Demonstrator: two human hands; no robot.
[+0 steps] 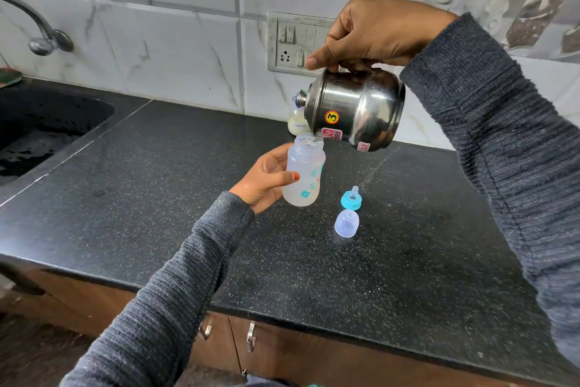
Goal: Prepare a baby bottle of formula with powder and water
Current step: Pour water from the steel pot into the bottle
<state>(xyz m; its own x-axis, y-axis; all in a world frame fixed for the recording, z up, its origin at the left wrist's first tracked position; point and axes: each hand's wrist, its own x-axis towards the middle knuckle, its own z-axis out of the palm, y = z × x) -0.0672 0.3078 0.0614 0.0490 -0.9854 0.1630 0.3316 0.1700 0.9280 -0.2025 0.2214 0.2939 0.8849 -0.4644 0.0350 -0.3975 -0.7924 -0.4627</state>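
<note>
Head view: black speckled stone desk point(157, 198), polished, matte black sink basin point(47, 129) set into its left end, white marbled wall tiles point(175, 41) behind.

Right hand point(373, 35), closed over the top handle, holds a round-bellied stainless-steel lidded jug point(354, 110) tipped steeply, its lip just over the bottle mouth. Mirror finish, stickers on the side.

Left hand point(266, 182), fingers wrapped around the body, holds a translucent frosted plastic baby bottle with teal flower print point(304, 176) clear of the desk, roughly upright, neck open and threaded. Liquid shows in the lower part; the exact level is unclear through the frosting.

Small plastic jar of pale powder, hand-labelled as formula point(296, 123), stands at the wall, partly hidden by the jug.

Teal screw ring with clear silicone teat point(351, 198) stands on the desk right of the bottle; clear domed plastic cap point(346, 222) lies just beside it, nearer the camera.

Step in hand, as judged: water fill. Powder apparently not yet added. Next move calls for levelling the jug slowly to stop the stream without dribble, setting it down, then opening the formula jar. Risk: smooth, wet bottle wall may slip.
</note>
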